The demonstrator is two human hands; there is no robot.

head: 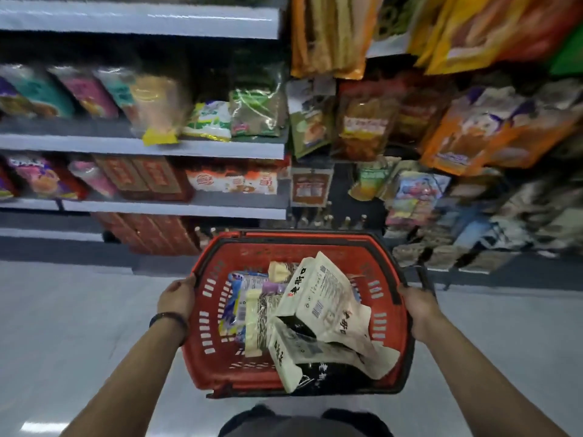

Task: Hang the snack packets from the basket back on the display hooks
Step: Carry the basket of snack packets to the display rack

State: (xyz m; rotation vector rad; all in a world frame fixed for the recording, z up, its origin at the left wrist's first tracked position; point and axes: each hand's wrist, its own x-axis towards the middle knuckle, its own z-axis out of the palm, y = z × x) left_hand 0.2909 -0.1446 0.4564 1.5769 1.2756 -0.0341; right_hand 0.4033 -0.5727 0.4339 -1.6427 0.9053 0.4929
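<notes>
Snack packets (pixel 293 316) are lying heaped inside a red plastic shopping basket (pixel 208 313) with slotted walls, and both hands are carrying it out in front of the person, above a pale grey floor (pixel 63 310). The left hand (pixel 176 296) is taking the basket's left rim, its grip clenched on the edge; a dark band (pixel 168 316) is circling that wrist. The right hand (pixel 419 305) is grasping the right rim in the same way, its grip closed on the edge beside the black folded handle (pixel 386 269), though its fingertips are hiding behind the wall. On top of the heap, a cream paper packet with black lettering (pixel 318 298) is leaning tilted over a second cream-and-black packet (pixel 303 357), the two touching. To their left, a pale yellow striped packet (pixel 257 320) is lying beside a blue-and-white packet (pixel 235 301), which is resting against the left wall. Beyond the basket, white shelves (pixel 142 148) are carrying bagged goods on the left, while orange foil packets (pixel 457 137) and other bags are hanging in blurred rows on the right.
</notes>
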